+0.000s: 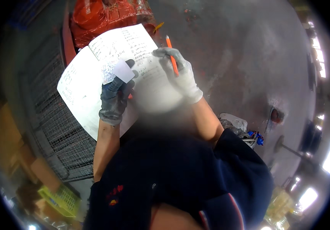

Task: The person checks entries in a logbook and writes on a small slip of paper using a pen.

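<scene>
Dim, fisheye-bent edges — bright glare at right (centre smeared, blurred).

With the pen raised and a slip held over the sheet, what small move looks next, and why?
Probably lower the orange pen onto the written sheet. The right hand holds it tilted, its upper end off the paper, while the left hand pinches a small white slip beside the lines, as if comparing entries.

Left hand (115, 97) pinches paper slip (123, 71); right hand (180, 74) grips orange pen (171, 57).

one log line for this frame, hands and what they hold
left hand: holds small slip | right hand: holds orange pen | both over open notebook | wire cage under notebook
</scene>
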{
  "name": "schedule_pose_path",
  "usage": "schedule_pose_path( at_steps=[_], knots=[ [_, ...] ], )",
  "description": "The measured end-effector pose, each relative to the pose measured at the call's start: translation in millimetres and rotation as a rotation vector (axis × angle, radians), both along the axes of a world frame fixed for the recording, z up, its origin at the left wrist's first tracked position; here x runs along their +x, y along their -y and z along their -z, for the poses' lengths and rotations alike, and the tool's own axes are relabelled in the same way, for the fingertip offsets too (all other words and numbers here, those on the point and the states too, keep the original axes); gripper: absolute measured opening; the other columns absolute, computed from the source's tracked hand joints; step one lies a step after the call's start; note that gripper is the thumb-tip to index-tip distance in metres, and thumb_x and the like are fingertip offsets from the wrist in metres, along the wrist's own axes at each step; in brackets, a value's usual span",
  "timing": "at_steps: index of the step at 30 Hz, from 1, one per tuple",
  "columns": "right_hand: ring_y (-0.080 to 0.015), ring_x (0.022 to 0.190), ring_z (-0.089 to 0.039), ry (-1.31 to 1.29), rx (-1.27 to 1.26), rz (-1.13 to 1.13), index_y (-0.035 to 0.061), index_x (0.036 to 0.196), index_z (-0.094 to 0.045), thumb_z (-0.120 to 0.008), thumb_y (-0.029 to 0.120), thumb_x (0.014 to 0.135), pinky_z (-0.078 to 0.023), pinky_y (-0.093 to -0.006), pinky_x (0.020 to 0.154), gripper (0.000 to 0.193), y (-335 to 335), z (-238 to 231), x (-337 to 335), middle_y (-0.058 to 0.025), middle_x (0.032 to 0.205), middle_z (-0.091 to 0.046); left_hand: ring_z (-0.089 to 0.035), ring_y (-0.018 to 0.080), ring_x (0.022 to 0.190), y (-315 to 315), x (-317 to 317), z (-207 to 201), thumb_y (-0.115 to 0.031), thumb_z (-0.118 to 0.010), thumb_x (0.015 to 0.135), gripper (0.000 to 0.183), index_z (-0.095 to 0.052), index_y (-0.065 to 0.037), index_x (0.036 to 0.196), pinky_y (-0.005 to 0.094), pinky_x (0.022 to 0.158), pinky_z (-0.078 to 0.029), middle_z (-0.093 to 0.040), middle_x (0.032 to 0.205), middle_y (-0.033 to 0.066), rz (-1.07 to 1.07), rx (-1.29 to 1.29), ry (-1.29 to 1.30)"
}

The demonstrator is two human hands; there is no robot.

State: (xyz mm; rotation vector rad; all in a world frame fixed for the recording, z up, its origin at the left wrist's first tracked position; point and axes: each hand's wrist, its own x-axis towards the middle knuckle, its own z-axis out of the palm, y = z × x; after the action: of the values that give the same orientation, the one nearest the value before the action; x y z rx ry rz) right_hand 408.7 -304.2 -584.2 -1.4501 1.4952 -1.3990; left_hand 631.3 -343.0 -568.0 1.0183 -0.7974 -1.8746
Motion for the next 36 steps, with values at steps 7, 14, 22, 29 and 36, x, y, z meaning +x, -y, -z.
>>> schedule_pose_path(
  at_steps=[7,14,22,29,36],
  knots=[
    [-0.0324,0.113,-0.068,-0.052,0.219,0.057,0.0064,0.131,-0.05,-0.053,0.019,0.104,-0.053,-0.0387,0.094,0.03,13,-3,-11,-0.0164,0.123,-0.068,-0.057,0.012,0.07,-2,7,9,-0.032,-0.073,0.089,0.067,-0.051,0.007,0.139,0.0222,0.057,-0.051,-0.061,0.087,0.0057,0.057,0.028,-0.206],
    [-0.0366,0.114,-0.066,-0.063,0.206,0.057,0.0073,0.132,-0.05,-0.054,0.019,0.103,-0.051,-0.0415,0.097,0.031,8,-1,-4,-0.0183,0.126,-0.066,-0.051,0.0091,0.065,-2,1,-2,-0.035,-0.07,0.09,0.073,-0.047,0.007,0.145,0.0227,0.06,-0.048,-0.064,0.083,0.0044,0.065,0.045,-0.055],
    [-0.0335,0.13,-0.055,-0.355,-0.025,0.046,0.0081,0.134,-0.051,-0.064,0.011,0.095,-0.043,-0.0446,0.11,0.042,6,0,-4,-0.014,0.137,-0.06,-0.048,0.0079,0.062,-4,4,0,-0.036,-0.07,0.089,0.073,-0.048,0.006,0.144,0.0212,0.057,-0.046,-0.063,0.081,0.0027,0.06,0.027,-0.062],
    [-0.0379,0.137,-0.046,-0.663,-0.116,0.054,0.0125,0.137,-0.05,-0.066,0.009,0.092,-0.03,-0.0605,0.115,0.048,8,-12,2,-0.0143,0.141,-0.056,-0.047,0.0079,0.062,-4,1,-7,-0.035,-0.071,0.088,0.072,-0.049,0.006,0.143,0.0208,0.056,-0.045,-0.062,0.082,0.0021,0.06,0.069,-0.083],
    [-0.0353,0.126,-0.057,-0.62,-0.146,0.006,0.0097,0.137,-0.049,-0.066,0.01,0.093,-0.037,-0.0546,0.112,0.048,8,-2,-4,-0.015,0.131,-0.063,-0.046,0.0081,0.061,-4,-1,-1,-0.037,-0.072,0.089,0.075,-0.047,0.006,0.145,0.0209,0.057,-0.043,-0.057,0.074,-0.0005,0.031,0.087,-0.074]
  ],
)
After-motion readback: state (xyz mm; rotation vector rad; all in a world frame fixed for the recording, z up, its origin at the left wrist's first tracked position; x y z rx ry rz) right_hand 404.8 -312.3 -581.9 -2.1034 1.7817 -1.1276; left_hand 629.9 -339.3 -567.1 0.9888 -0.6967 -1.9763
